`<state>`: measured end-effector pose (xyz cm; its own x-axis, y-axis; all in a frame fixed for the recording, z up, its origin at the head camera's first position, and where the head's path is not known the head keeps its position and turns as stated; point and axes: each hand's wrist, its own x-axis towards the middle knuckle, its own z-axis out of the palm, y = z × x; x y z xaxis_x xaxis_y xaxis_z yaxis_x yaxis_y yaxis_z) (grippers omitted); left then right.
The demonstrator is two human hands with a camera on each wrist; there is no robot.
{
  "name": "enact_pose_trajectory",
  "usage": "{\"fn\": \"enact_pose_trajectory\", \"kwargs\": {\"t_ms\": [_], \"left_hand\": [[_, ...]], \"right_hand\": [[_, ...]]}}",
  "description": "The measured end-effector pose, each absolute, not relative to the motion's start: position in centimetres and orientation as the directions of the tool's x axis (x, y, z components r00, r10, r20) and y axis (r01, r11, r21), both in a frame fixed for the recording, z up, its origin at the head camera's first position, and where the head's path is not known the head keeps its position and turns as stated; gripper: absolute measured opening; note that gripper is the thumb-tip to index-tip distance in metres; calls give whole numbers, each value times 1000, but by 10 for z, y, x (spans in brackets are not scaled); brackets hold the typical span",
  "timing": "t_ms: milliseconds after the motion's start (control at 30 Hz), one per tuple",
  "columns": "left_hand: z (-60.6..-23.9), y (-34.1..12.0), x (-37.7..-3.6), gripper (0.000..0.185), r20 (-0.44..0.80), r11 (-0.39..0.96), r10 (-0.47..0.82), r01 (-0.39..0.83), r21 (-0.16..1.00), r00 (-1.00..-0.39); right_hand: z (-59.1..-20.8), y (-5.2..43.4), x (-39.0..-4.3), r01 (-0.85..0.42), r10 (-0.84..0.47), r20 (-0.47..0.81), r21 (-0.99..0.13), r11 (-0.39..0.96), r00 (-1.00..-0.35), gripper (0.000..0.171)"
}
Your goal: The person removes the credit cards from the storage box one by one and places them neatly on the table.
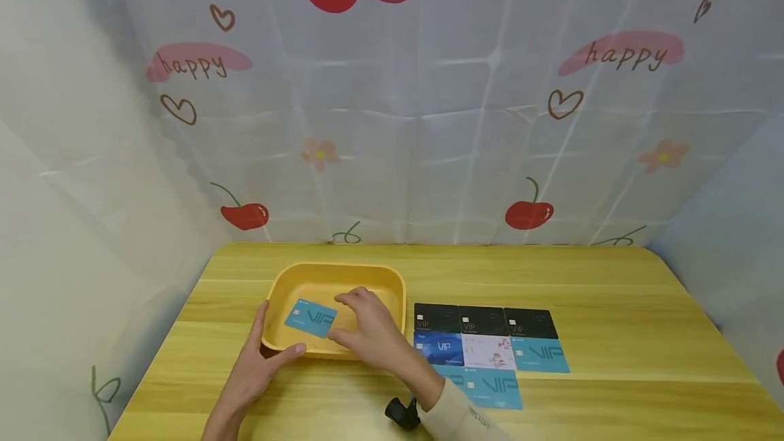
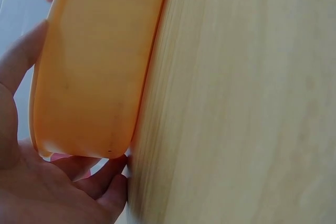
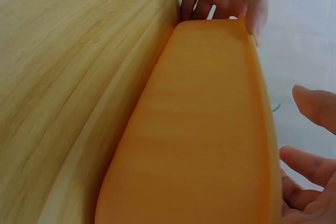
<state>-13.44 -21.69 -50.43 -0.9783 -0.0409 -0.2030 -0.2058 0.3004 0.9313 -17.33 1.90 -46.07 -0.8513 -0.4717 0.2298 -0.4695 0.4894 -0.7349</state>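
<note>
A yellow plastic tray [image 1: 343, 266] stands on the table, with a light-blue VIP card [image 1: 310, 318] lying face up inside it. My left hand [image 1: 248, 366] grips the tray's near left corner, thumb at the rim and fingers around the side; the left wrist view shows this hand [image 2: 58, 177] against the tray wall [image 2: 94, 66]. Over the tray's right part reaches my right hand [image 1: 376, 332], thumb and fingers spread apart near the card's right end. In the right wrist view the right fingers [image 3: 310, 166] and thumb stand apart, with no card visible between them.
Right of the tray lie rows of cards: black cards [image 1: 484, 320], a dark-blue card [image 1: 438, 348], a white floral card [image 1: 488, 351] and light-blue cards [image 1: 493, 388], one partly behind the right wrist. A small black object [image 1: 401, 414] sits by the right sleeve.
</note>
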Motion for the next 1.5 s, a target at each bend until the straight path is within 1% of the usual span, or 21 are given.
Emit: {"fn": "enact_pose_trajectory", "kwargs": {"t_ms": [367,567,700,967,1067,1500], "left_hand": [[-505,-216,-133,114,-218,318,-42,-220,922,-975],[-506,-219,-134,114,-218,324,-39,-218,921,-975],[-506,-219,-134,115,-219,317,-37,-219,923,-975],[-503,-218,-134,114,-210,326,-29,-208,922,-977],[-503,-218,-134,114,-209,321,-25,-206,924,-978],[-504,-219,-134,116,-223,310,-31,-222,924,-974]], "right_hand": [[-477,0,-181,-483,-501,192,-679,553,-844,55],[-474,-9,-186,-494,-497,204,-661,565,-843,54],[-472,-16,-188,-482,-498,185,-660,576,-847,54],[-474,-30,-194,-523,-523,176,-556,646,-834,54],[-475,-34,-196,-536,-536,173,-536,652,-826,52],[-485,-47,-205,-483,-538,43,-507,714,-842,59]]}}
